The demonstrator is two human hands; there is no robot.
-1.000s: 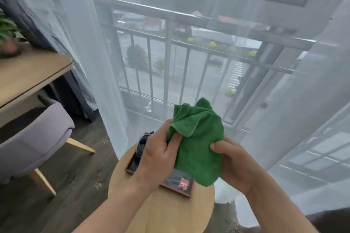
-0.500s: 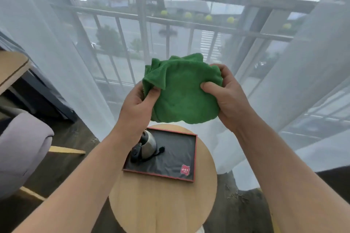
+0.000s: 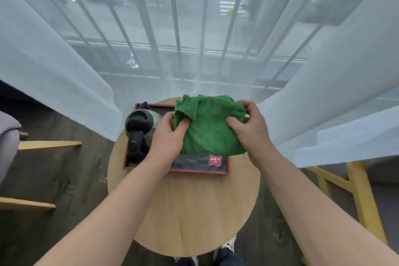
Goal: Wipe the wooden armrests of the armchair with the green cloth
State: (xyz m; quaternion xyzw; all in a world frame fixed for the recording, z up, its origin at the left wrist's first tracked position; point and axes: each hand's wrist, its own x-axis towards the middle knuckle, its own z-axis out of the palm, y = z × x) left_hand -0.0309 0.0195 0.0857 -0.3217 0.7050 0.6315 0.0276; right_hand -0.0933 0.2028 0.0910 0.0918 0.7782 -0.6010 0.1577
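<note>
A green cloth [image 3: 210, 129] is held bunched between both hands, above the black tray on a small round table. My left hand [image 3: 170, 134] grips its left edge, thumb tucked into a fold. My right hand [image 3: 250, 127] grips its right side. A yellow wooden chair frame [image 3: 356, 190] stands at the right, partly under the curtain; whether it belongs to the armchair I cannot tell. No armrest shows clearly.
The round wooden table [image 3: 194, 211] bears a red-rimmed black tray [image 3: 194, 169] with a metal kettle [image 3: 140, 127]. White sheer curtains [image 3: 54, 60] hang left and right before a railed window. A grey seat [image 3: 8, 136] with wooden legs stands at the left edge.
The view has tilted down toward the table. Both hands, still gripping the cloth, now sit lower, just over the tray.
</note>
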